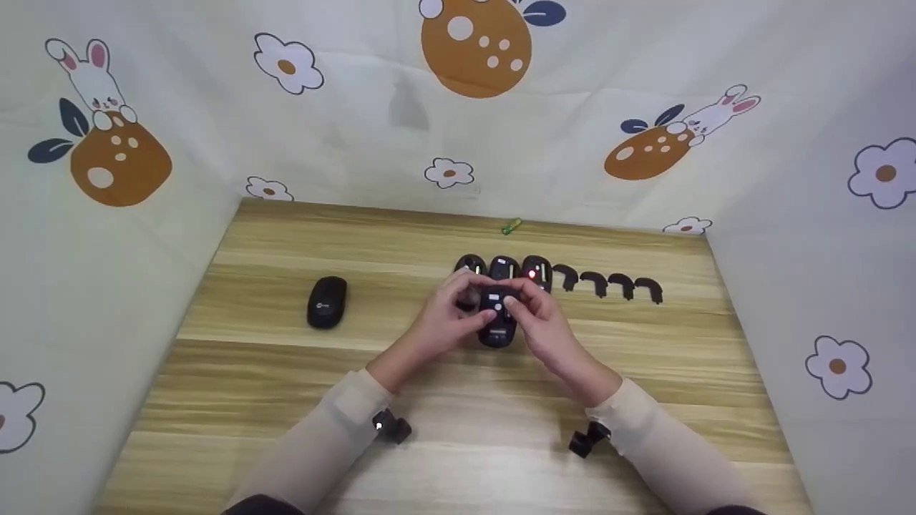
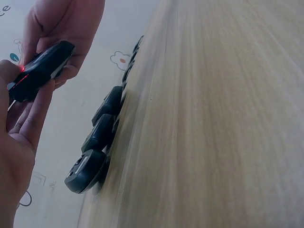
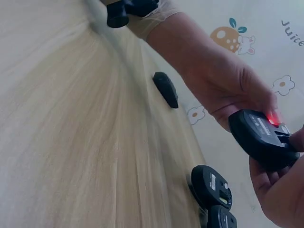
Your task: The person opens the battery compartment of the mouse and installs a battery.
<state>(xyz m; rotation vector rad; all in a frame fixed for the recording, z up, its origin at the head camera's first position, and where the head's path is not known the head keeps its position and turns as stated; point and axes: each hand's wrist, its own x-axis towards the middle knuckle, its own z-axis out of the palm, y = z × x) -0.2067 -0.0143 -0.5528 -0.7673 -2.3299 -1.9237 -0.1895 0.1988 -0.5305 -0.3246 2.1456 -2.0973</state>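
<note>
Both hands hold a black computer mouse (image 1: pixel 497 335) above the table, its underside facing up. My left hand (image 1: pixel 445 320) grips one side, the thumb lying on the underside. On the other side my right hand (image 1: pixel 549 332) grips it, its thumb pressing near the slot in the underside. A red light glows from the mouse (image 3: pixel 259 142) beside the left thumb in the right wrist view. Whether a battery sits in the slot cannot be told. Just beyond the hands lie three overturned mice, among them one with a red light (image 1: pixel 537 270); fingers partly cover this row.
Several curved black covers (image 1: pixel 593 283) form a row right of the mice. A green battery (image 1: pixel 512 226) lies near the table's back edge. Another black mouse (image 1: pixel 327 303) rests right side up on the left. Patterned cloth walls (image 1: pixel 358 143) border the wooden table (image 1: pixel 250 400).
</note>
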